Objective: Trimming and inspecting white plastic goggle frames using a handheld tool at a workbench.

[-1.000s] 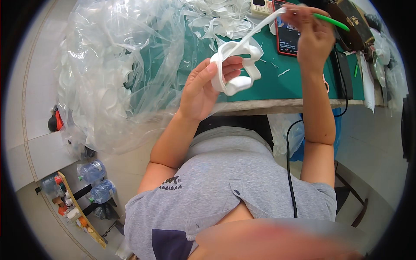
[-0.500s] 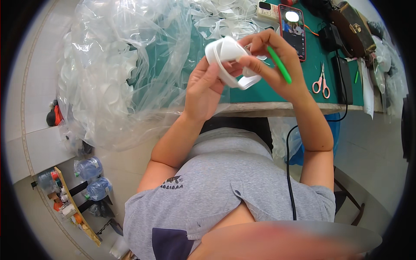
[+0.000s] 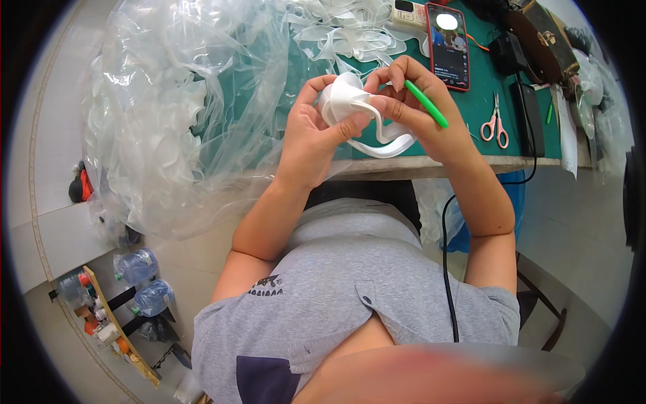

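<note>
Above the green table, both hands hold one glossy white flexible piece (image 3: 345, 99) with a cupped part and a curved band looping below. My left hand (image 3: 308, 141) is closed on its left side, the thumb pressed on the near edge. My right hand (image 3: 434, 131) pinches its right side between thumb and fingers. Held in that same hand is a slim bright green tool handle (image 3: 426, 104), slanting across the fingers; its working end is hidden.
Large clear plastic bags (image 3: 161, 128) with white pieces cover the table's left. More white pieces (image 3: 356, 34) lie at the back. Toward the right are a phone (image 3: 449, 50), pink-handled scissors (image 3: 494, 128), a black box (image 3: 529, 118), a brown case (image 3: 548, 47) and a black cable (image 3: 445, 249).
The white piece has been turned, and its band now hangs lower. My left thumb has moved right onto its near edge. My right hand still holds the green tool.
</note>
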`<state>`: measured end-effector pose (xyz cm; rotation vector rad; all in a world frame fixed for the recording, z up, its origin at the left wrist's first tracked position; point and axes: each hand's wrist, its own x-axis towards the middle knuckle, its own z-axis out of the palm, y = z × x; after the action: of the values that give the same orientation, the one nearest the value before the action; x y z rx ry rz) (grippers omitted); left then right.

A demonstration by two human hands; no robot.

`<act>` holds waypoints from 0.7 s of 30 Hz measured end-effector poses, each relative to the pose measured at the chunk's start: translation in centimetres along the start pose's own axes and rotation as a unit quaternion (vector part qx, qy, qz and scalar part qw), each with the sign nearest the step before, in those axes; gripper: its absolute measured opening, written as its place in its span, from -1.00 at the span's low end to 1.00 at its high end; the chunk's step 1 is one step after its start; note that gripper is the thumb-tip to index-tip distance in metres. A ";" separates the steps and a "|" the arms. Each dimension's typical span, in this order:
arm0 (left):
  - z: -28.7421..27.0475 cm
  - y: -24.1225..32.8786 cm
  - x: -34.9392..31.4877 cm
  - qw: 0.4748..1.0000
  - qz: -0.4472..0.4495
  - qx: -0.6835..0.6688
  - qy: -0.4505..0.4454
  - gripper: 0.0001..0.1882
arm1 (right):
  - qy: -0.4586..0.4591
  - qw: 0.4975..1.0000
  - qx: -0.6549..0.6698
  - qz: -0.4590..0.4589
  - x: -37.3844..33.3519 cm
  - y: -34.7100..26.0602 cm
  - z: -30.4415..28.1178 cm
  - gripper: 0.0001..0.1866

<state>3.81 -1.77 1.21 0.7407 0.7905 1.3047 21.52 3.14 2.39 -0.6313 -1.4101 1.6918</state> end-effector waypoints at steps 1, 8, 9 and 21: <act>0.0 0.1 0.0 1.000 -0.001 0.000 -0.001 -0.39 | 0.002 1.000 0.000 0.000 0.2 0.0 0.2 -0.74; -0.7 0.8 1.2 0.979 0.078 0.185 -0.014 -0.40 | 0.014 0.999 0.046 0.020 0.5 -0.1 -0.3 -0.72; -0.8 0.8 1.4 0.966 0.090 0.241 -0.013 -0.40 | 0.015 1.000 0.027 0.000 0.5 -0.1 -0.4 -0.72; -3.3 0.2 2.4 0.978 -0.150 -0.122 -0.082 -0.54 | 0.063 0.984 -0.132 -0.106 2.0 0.5 -1.7 -0.78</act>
<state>1.19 0.72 -0.59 0.5021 0.5706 1.0306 21.67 5.68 1.73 -0.6928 -1.5638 1.2887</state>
